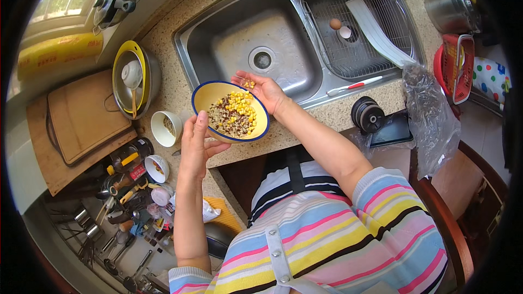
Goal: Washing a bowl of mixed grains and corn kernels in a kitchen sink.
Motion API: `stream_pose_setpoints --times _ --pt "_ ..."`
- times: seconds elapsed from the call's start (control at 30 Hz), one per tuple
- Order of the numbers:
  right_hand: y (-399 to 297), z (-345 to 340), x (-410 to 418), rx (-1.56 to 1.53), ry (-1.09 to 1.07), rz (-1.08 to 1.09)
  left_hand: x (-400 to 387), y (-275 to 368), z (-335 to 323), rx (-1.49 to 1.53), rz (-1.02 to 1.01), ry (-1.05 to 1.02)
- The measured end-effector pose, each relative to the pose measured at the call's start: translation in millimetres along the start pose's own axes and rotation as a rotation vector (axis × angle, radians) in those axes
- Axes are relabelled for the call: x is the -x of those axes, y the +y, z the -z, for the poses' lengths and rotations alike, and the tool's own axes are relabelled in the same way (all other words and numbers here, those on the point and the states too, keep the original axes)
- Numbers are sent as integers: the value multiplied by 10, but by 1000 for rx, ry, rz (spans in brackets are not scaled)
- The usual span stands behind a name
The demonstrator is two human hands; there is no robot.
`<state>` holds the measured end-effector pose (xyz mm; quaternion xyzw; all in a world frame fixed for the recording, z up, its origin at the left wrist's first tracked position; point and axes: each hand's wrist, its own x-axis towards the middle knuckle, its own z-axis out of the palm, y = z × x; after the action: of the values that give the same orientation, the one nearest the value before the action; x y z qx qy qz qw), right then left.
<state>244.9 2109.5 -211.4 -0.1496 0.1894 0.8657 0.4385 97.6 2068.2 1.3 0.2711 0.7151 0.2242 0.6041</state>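
Note:
A yellow bowl with a blue rim (pixel 262 124) is tilted above the counter's edge by the sink. Mixed grains and yellow corn kernels (pixel 241 106) lie in it. My left hand (pixel 200 141) grips the bowl's near left side, its thumb at the rim. At the bowl's far right side is my right hand (pixel 261 90), palm up with some corn kernels on its fingers; whether it also supports the bowl cannot be told. Left of the bowl, a white cup (pixel 158 130) with some grains inside stands on the counter.
Beyond the bowl is a steel sink (pixel 229 28); its right basin has a wire rack (pixel 376 24) with eggshells (pixel 345 32). Cutting boards (pixel 90 110), a colander in a steel bowl (pixel 151 77) and a small patterned bowl (pixel 157 168) stand left. A plastic bag (pixel 429 118) lies right.

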Motion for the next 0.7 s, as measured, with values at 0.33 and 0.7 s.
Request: stream_pose_setpoints --times 0.33,0.7 --pt "32 89 72 1 57 -33 -25 -52 -12 -16 28 6" --pt "-303 -307 279 292 153 347 -141 -780 116 527 -27 -177"
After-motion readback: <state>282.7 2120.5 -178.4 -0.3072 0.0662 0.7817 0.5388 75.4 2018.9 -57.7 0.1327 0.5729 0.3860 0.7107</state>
